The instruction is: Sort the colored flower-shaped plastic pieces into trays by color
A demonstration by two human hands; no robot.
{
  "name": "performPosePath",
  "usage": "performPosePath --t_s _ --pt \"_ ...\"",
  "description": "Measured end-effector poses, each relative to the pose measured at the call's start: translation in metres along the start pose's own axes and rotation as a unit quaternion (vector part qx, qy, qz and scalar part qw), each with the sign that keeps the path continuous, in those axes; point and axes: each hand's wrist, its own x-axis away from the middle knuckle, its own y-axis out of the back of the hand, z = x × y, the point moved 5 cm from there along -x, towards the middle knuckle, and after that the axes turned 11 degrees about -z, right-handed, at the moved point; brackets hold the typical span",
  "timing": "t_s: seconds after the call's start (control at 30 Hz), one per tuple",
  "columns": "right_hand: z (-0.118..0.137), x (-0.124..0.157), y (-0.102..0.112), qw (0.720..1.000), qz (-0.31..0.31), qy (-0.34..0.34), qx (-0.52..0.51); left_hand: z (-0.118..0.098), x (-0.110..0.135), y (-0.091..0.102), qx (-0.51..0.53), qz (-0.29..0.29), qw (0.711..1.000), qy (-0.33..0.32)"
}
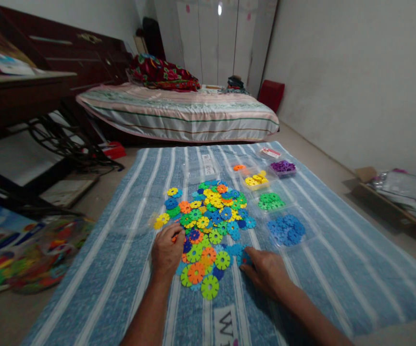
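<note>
A: Surroundings, left to right?
B: Dark table (16, 93) with ironwork under it, bag of coloured pieces (49, 262) on the floor, red box (114, 150), then the bed (179, 115) across the back.
A: Hands?
B: Left hand (168, 250): curled at the pile's left side, orange disc (174, 238) showing by its fingers. Can't tell if gripped. Right hand (265, 271): narrow, blue disc (245, 258) pinched at the fingertips.
A: And the pile?
B: Pile of discs (211, 211), mixed colours, overlapping, mid-cloth, mostly ahead of and between the hands.
A: In the way?
B: The pile itself. Then the yellow tub (256, 187) beyond its right side, and the blue tub (308, 236) ahead of the right hand. Cardboard box (398, 202) far right, on the floor.
A: Edges, room?
B: Striped cloth (341, 274) runs flat from the left hand to its left edge, and from the right hand out rightward.
</note>
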Motion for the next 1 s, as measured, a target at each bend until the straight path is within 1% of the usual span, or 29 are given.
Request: performPosePath --t_s 0.37,0.5,0.67,1.0 --pt "0.0008 0.0006 -0.0012 0.999 -0.036 0.007 -0.017 0.0013 0.0002 -0.0012 0.001 0.01 1.0 0.002" --pt "0.0017 -0.0002 -0.0008 0.999 -0.035 0.007 -0.017 0.0026 0.0009 -0.0018 0.002 0.014 1.0 0.009" --pt "0.0029 -0.0007 -0.0003 0.999 -0.029 0.004 -0.015 0.0014 0.0004 -0.0015 0.006 0.028 1.0 0.001" --pt "0.0017 -0.0001 -0.0029 0.999 -0.038 0.006 -0.019 -0.0007 0.0006 -0.0022 0.011 0.034 0.999 0.006"
